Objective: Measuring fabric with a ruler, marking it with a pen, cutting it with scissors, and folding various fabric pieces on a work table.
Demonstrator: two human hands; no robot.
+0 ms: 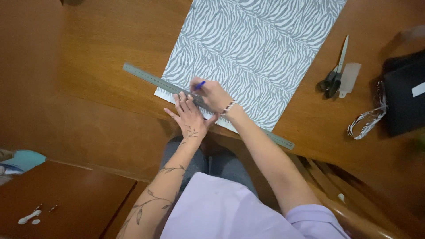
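While a pair of scissors [333,73] lies well off to the right on the wooden counter [106,40], with a pale flat strip [349,77] just beside its blades, nothing crowds the working spot. Farther right sits a black bag [405,99] with a striped cord [367,119] trailing from it. A lower wooden surface [66,199] at bottom left carries a few small white bits [30,217].

A zebra-striped sheet [256,48], grey and white with faint fold lines across it, lies flat on the counter. A long grey metal ruler [150,79] runs slantwise along its near edge, both ends sticking out past the sheet. The left hand [189,116] is spread flat, fingers together, pressing the ruler down. The right hand [213,94] pinches a blue pen [199,85] whose tip meets the sheet at the ruler's far edge.
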